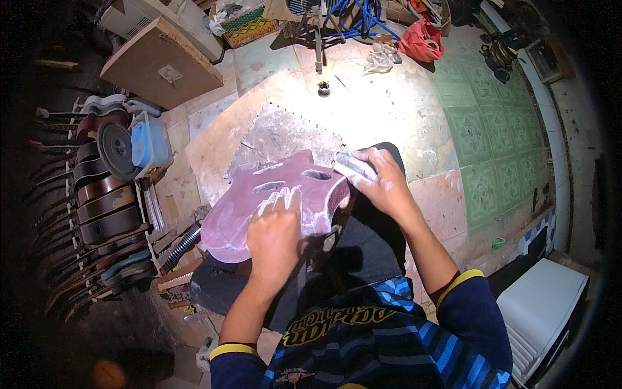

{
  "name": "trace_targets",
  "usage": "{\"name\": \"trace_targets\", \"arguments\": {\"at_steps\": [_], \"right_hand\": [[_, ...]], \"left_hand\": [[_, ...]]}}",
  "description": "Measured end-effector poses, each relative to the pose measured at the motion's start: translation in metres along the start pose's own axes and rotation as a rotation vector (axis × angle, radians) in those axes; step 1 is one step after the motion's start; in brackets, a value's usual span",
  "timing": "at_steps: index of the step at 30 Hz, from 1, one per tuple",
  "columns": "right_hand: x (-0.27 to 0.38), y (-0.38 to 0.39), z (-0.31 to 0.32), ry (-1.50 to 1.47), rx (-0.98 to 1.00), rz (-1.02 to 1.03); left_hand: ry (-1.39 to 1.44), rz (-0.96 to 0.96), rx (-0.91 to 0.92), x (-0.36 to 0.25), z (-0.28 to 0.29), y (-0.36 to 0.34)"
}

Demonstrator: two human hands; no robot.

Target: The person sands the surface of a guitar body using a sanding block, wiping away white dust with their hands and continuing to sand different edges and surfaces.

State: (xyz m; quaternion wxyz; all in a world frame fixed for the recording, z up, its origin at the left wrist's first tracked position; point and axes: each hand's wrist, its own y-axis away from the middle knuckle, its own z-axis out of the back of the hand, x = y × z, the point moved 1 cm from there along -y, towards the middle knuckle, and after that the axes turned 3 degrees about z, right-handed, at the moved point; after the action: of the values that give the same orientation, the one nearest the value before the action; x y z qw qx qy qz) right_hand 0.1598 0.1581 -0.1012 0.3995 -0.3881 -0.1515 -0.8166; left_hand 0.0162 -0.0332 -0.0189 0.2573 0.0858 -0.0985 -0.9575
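Observation:
A dusty pinkish-purple electric guitar body [236, 223] lies across my lap, with dark oval cut-outs in its top. My left hand [277, 223] presses down on this top, its white-dusted fingers stretched out and a little apart. At the body's right edge, my right hand [382, 178] is closed around a pale grey sanding block [356, 167]. The block's front end sits beside the cutaway; whether it touches the wood I cannot tell. White dust coats the fingers of both hands and the body's near right rim.
Several guitars [110, 201] hang in a row at the left. A blue plastic container [148, 144] stands beside them. A grey mat [278, 133] lies on the floor ahead. Farther off are a red bag [421, 42] and blue cable [363, 19]. A white appliance [544, 318] stands at the lower right.

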Motion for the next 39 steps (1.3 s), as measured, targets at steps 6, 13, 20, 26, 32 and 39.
{"name": "trace_targets", "arguments": {"at_steps": [6, 13, 20, 26, 32, 39], "right_hand": [[0.008, 0.016, -0.010, -0.152, -0.080, 0.060], [0.006, 0.010, -0.021, -0.190, -0.347, -0.005], [0.032, 0.040, -0.052, -0.411, -0.338, 0.006], [0.047, 0.046, -0.051, -0.710, -0.270, 0.051], [0.021, 0.028, -0.055, -0.380, -0.386, 0.025], [-0.016, -0.002, -0.056, -0.140, -0.450, -0.017]], "left_hand": [[0.023, -0.010, -0.081, 0.003, -0.008, -0.001], [0.001, 0.014, -0.106, 0.003, -0.002, -0.010], [-0.036, 0.024, -0.136, -0.001, 0.002, -0.018], [0.012, 0.084, -0.094, -0.003, -0.003, -0.018], [-0.030, 0.048, -0.094, -0.006, -0.002, -0.018], [-0.047, 0.040, -0.114, 0.000, 0.007, -0.019]]}}
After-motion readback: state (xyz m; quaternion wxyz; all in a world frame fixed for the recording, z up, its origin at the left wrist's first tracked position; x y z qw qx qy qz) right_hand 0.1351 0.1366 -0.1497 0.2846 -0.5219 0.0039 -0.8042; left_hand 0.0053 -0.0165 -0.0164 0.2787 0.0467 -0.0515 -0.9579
